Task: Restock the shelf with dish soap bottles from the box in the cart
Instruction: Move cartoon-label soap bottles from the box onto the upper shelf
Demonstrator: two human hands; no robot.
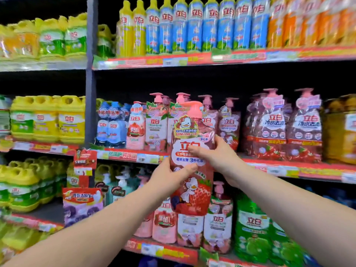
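I hold a pink dish soap bottle [192, 191] upright in front of the shelves; it has a pump top, a duck and a strawberry on its label. My left hand [169, 178] grips its left side at mid-height, thumb across the label. My right hand [215, 157] grips its right side a little higher, fingers curled round the front. The bottle's top reaches the middle shelf [300, 170], where similar pink pump bottles [229, 122] stand behind it. The box and the cart are out of view.
Yellow jugs [48, 118] fill the left bay. Tall blue bottles [194, 27] line the top shelf. Red twin packs [285, 126] stand right of the held bottle. Pink refills [165, 222] and green bottles [252, 228] sit on the lower shelf.
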